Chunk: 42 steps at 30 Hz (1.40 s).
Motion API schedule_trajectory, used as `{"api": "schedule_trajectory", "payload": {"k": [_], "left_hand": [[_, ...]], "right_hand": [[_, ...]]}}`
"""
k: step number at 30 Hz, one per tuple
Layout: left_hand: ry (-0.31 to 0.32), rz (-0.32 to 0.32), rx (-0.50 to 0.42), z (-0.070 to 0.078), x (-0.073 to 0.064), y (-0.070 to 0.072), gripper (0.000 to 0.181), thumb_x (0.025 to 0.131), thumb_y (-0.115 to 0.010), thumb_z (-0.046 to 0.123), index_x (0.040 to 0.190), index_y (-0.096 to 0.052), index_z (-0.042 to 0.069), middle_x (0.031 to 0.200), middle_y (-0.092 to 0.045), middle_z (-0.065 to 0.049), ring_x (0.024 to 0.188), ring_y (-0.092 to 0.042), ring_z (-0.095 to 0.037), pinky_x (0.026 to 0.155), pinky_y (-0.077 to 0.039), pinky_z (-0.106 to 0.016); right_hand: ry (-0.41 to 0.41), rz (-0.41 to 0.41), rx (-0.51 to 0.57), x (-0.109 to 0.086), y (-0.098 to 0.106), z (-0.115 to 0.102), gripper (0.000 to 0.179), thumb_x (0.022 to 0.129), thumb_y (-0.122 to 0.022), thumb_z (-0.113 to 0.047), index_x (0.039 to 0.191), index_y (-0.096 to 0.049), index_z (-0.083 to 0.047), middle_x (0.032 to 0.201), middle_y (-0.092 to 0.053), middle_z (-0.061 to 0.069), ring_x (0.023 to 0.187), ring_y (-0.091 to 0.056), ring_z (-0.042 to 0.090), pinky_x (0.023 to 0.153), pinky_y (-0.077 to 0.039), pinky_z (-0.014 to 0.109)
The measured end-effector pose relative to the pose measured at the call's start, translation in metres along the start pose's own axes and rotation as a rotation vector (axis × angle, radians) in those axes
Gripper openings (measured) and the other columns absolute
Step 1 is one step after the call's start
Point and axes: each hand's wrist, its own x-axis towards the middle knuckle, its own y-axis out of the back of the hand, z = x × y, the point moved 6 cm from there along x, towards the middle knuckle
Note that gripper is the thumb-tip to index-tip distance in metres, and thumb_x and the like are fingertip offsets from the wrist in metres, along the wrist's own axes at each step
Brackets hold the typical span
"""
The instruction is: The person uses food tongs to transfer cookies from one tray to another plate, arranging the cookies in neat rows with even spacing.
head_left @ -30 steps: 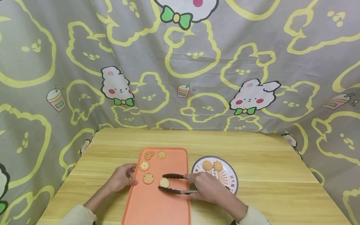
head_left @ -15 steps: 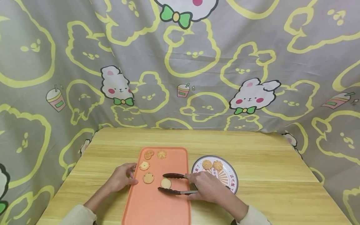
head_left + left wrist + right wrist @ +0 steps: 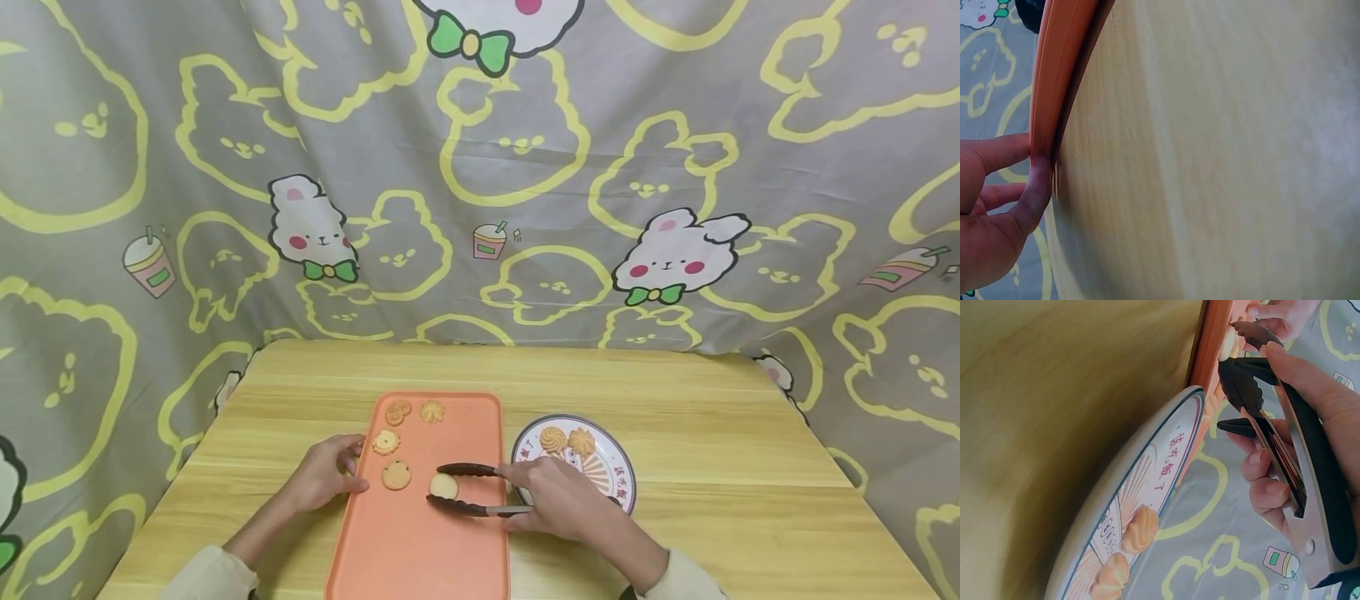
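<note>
My left hand (image 3: 322, 473) grips the left rim of an orange tray (image 3: 420, 550); in the left wrist view, thumb and fingers pinch its edge. My right hand (image 3: 558, 498) holds black-tipped metal tongs (image 3: 463, 507), with the tips spread on either side of a small round pale cookie (image 3: 443, 486) on the tray. The lower tip looks to be against the cookie; the upper one stands slightly apart. Farther left on the tray lie a larger speckled round cookie (image 3: 396, 474), a ruffled cookie (image 3: 386, 442), a pretzel-shaped cookie (image 3: 397, 412) and a star-shaped cookie (image 3: 432, 412).
Right of the tray is a white plate (image 3: 621, 467) with a dark rim and printed design, partly hidden by the right hand. It bears a swirled cookie (image 3: 552, 439) and a piped cookie (image 3: 581, 442). A patterned curtain (image 3: 420, 250) hangs behind the wooden table (image 3: 720, 467).
The small round cookie has shifted slightly right on the tray, and the tongs have moved a little right with their tips somewhat closer together. My left hand has stayed put.
</note>
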Motion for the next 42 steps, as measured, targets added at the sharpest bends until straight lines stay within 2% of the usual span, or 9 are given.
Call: {"api": "schedule_trajectory", "payload": {"k": [7,16,22,24,28,35,38,42], "left_hand": [[0.010,-0.003,-0.006,0.001,0.000,0.000,0.072,0.067,-0.082,0.003,0.130,-0.049,-0.009,0.107,-0.060,-0.012,0.079,-0.054,-0.015,0.059,-0.045,-0.020],[0.020,0.000,-0.010,0.001,-0.001,0.000,0.071,0.067,-0.082,0.003,0.130,-0.050,-0.009,0.105,-0.060,-0.011,0.077,-0.054,-0.015,0.059,-0.044,-0.021],[0.022,-0.004,-0.014,0.001,-0.001,-0.001,0.072,0.068,-0.082,0.004,0.130,-0.049,-0.009,0.106,-0.060,-0.011,0.078,-0.054,-0.015,0.059,-0.044,-0.021],[0.022,-0.004,-0.010,0.001,-0.001,0.000,0.072,0.067,-0.082,0.004,0.130,-0.049,-0.009,0.106,-0.060,-0.011,0.077,-0.053,-0.015,0.059,-0.044,-0.021],[0.017,-0.005,-0.006,0.002,-0.002,0.000,0.072,0.068,-0.082,0.004,0.131,-0.049,-0.009,0.107,-0.059,-0.011,0.078,-0.054,-0.014,0.059,-0.044,-0.021],[0.002,-0.021,-0.022,0.002,-0.004,-0.001,0.075,0.067,-0.082,0.007,0.131,-0.047,-0.009,0.109,-0.058,-0.012,0.080,-0.054,-0.013,0.062,-0.046,-0.020],[-0.021,-0.023,-0.014,0.001,-0.005,-0.001,0.075,0.067,-0.082,0.008,0.131,-0.047,-0.010,0.110,-0.058,-0.013,0.079,-0.055,-0.012,0.064,-0.047,-0.019],[-0.013,-0.014,-0.010,0.000,-0.004,0.000,0.075,0.066,-0.082,0.007,0.131,-0.048,-0.009,0.110,-0.059,-0.012,0.078,-0.055,-0.011,0.064,-0.047,-0.019]], "right_hand": [[-0.043,-0.017,0.029,-0.003,0.005,0.004,0.064,0.072,-0.078,-0.047,0.126,-0.062,-0.017,0.119,-0.068,0.000,0.102,-0.067,0.020,0.081,-0.056,0.034],[-0.072,0.041,0.030,-0.011,0.015,0.016,0.064,0.071,-0.080,-0.042,0.125,-0.063,-0.012,0.118,-0.068,0.006,0.100,-0.068,0.026,0.083,-0.055,0.042],[-0.072,0.107,0.001,-0.024,0.021,0.027,0.061,0.069,-0.081,-0.041,0.120,-0.065,-0.012,0.110,-0.071,0.002,0.094,-0.069,0.018,0.081,-0.055,0.040],[-0.070,0.130,-0.005,-0.030,0.024,0.031,0.060,0.068,-0.082,-0.039,0.119,-0.066,-0.010,0.109,-0.072,0.003,0.093,-0.069,0.020,0.077,-0.056,0.036],[-0.077,0.166,-0.006,-0.041,0.031,0.041,0.059,0.067,-0.083,-0.037,0.116,-0.067,-0.008,0.108,-0.072,0.004,0.094,-0.070,0.022,0.079,-0.056,0.036],[-0.142,0.167,0.024,-0.060,0.041,0.055,0.058,0.068,-0.083,-0.033,0.118,-0.066,-0.009,0.108,-0.072,0.007,0.091,-0.070,0.021,0.075,-0.056,0.035],[-0.149,0.165,0.031,-0.065,0.041,0.060,0.059,0.068,-0.083,-0.032,0.118,-0.066,-0.007,0.107,-0.072,0.007,0.089,-0.070,0.020,0.074,-0.056,0.034],[-0.164,0.160,0.017,-0.072,0.040,0.066,0.061,0.068,-0.083,-0.033,0.118,-0.065,-0.003,0.105,-0.072,0.011,0.089,-0.070,0.022,0.076,-0.056,0.035]]}}
